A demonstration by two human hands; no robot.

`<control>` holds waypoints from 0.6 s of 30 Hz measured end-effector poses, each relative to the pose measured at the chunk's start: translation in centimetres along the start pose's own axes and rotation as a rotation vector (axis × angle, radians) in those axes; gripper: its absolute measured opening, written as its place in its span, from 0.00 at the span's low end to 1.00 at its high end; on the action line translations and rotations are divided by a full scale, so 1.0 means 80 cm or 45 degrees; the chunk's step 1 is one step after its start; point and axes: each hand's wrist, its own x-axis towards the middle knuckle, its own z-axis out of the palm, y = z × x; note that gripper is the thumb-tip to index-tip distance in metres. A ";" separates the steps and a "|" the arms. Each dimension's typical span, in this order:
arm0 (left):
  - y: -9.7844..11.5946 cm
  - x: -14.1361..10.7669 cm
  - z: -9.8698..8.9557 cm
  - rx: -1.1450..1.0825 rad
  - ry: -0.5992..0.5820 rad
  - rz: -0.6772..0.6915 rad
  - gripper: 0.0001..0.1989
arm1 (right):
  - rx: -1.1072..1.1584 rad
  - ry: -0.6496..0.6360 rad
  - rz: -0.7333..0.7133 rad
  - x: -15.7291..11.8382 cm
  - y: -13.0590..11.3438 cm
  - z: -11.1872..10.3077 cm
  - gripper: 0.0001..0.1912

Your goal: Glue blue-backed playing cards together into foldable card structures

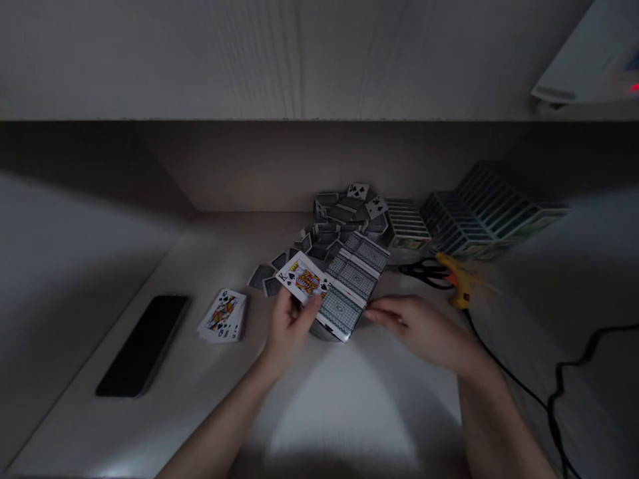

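Between my hands is a long block of playing cards (355,276), patterned backs up, tilted from lower left to upper right. My left hand (289,322) pinches a king of spades card (302,276) face up, its thumb on the card's lower right corner beside the block. My right hand (399,319) has its thumb and fingers pressed together at the block's lower right edge. Behind the block lies a heap of loose cards (344,213), some face up. To the left sits a small stack of cards (224,316) with a queen on top.
A black phone (143,346) lies at the left. Ribbed card structures (484,213) stand at the back right. Near them are black-handled scissors (426,273) and a yellow glue gun (462,283) with a black cable (514,379). A shelf edge (299,120) crosses above.
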 end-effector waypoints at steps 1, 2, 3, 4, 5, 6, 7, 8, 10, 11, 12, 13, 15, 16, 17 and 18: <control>-0.001 -0.003 0.000 0.028 -0.032 0.020 0.16 | -0.046 0.071 0.046 -0.005 -0.003 0.002 0.11; -0.003 -0.005 -0.001 0.062 -0.056 0.051 0.15 | -0.081 0.181 0.075 -0.008 -0.006 0.004 0.10; -0.004 -0.006 -0.002 0.100 -0.066 0.089 0.14 | -0.092 0.318 0.076 -0.011 -0.010 0.007 0.09; -0.005 -0.006 -0.003 0.141 -0.060 0.133 0.13 | -0.072 0.441 0.038 -0.012 -0.013 0.011 0.08; -0.006 -0.005 -0.005 0.189 -0.044 0.178 0.13 | -0.041 0.505 -0.040 -0.012 -0.016 0.017 0.08; -0.006 -0.003 -0.006 0.242 -0.023 0.227 0.12 | -0.015 0.514 -0.144 -0.010 -0.019 0.022 0.08; -0.006 -0.001 -0.008 0.299 -0.006 0.279 0.12 | -0.005 0.475 -0.263 -0.008 -0.021 0.028 0.10; -0.006 0.001 -0.010 0.355 0.014 0.332 0.11 | -0.011 0.414 -0.379 -0.004 -0.021 0.034 0.13; -0.006 0.006 -0.014 0.450 0.058 0.423 0.10 | -0.048 0.307 -0.559 0.004 -0.019 0.043 0.20; -0.006 0.008 -0.016 0.485 0.082 0.458 0.09 | -0.066 0.271 -0.612 0.008 -0.016 0.046 0.21; -0.006 0.010 -0.019 0.514 0.102 0.483 0.09 | -0.084 0.247 -0.644 0.012 -0.013 0.048 0.20; -0.006 0.012 -0.021 0.538 0.117 0.501 0.09 | -0.106 0.229 -0.662 0.016 -0.009 0.049 0.19; -0.007 0.015 -0.024 0.578 0.135 0.528 0.09 | -0.162 0.192 -0.670 0.024 -0.002 0.047 0.17; -0.008 0.016 -0.026 0.595 0.142 0.536 0.09 | -0.198 0.171 -0.672 0.027 -0.001 0.045 0.17; -0.008 0.017 -0.027 0.612 0.150 0.540 0.09 | -0.234 0.149 -0.674 0.030 0.000 0.043 0.17; -0.009 0.017 -0.028 0.626 0.163 0.544 0.09 | -0.268 0.124 -0.675 0.033 0.000 0.039 0.18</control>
